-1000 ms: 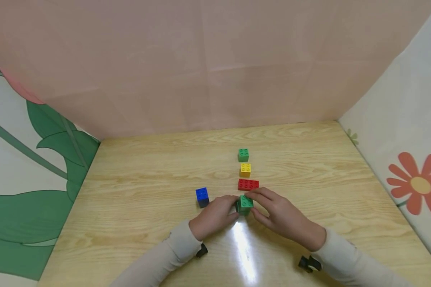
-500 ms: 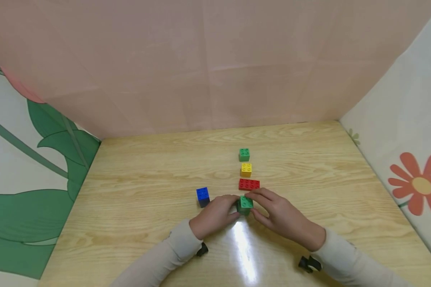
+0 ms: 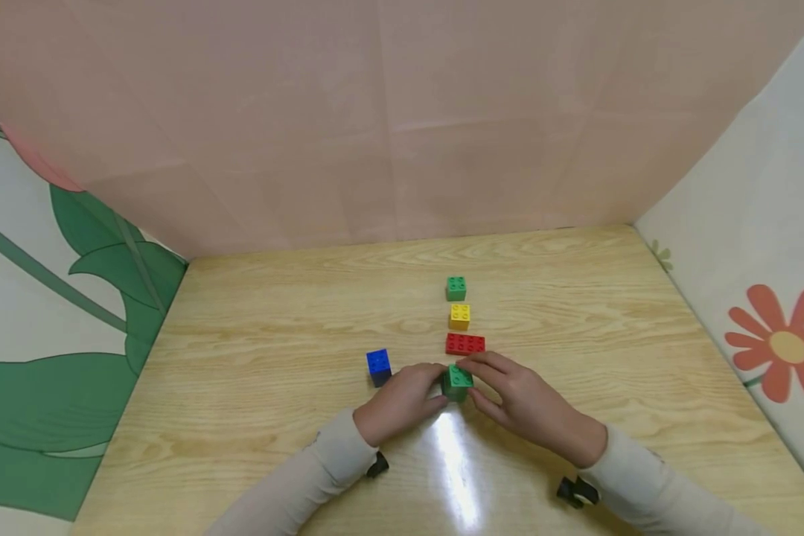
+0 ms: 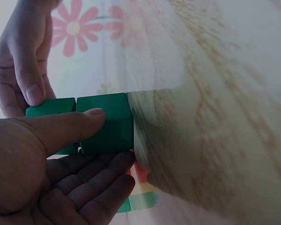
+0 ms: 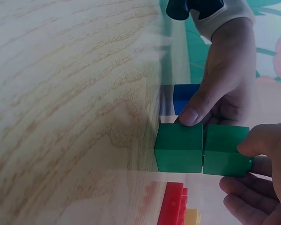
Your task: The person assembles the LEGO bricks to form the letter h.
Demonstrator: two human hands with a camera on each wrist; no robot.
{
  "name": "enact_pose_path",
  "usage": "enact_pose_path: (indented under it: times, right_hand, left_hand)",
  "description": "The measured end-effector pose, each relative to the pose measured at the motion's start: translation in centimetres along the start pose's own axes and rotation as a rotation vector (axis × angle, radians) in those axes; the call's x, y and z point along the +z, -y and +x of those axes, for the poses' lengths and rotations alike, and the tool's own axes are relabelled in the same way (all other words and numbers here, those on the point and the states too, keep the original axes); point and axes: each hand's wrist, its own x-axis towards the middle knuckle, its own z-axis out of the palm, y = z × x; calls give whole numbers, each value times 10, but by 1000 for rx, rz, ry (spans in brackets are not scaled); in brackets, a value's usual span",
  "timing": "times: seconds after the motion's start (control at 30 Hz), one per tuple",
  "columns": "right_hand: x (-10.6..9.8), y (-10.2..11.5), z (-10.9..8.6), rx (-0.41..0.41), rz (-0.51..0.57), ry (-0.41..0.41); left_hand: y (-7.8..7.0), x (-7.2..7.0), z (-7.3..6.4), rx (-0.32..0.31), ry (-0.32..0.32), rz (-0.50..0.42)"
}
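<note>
Two green toy building blocks stand one on top of the other on the table, with a thin seam between them. My left hand [image 3: 403, 402] pinches the lower green block [image 5: 178, 150], its thumb on the near face and its fingers behind. On the upper green block [image 3: 458, 378], the thumb and fingers of my right hand [image 3: 525, 402] grip opposite sides. The right wrist view shows the lower block's base against the tabletop. Whether the studs are fully pressed in cannot be made out.
Just beyond the hands lies a long red block [image 3: 465, 344], then a yellow block [image 3: 459, 317] and another green block [image 3: 456, 288] in a row. A blue block [image 3: 378, 368] stands beside the left hand. A pink backdrop [image 3: 388, 126] borders the wooden table [image 3: 268, 320] at the back.
</note>
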Motion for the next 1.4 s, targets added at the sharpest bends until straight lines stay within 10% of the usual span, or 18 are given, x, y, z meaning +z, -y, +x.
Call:
enact_pose_path:
  times: [1.4]
  right_hand:
    - [-4,2,10,16,25,82]
  left_hand:
    - [3,-4,2,21,24,-14]
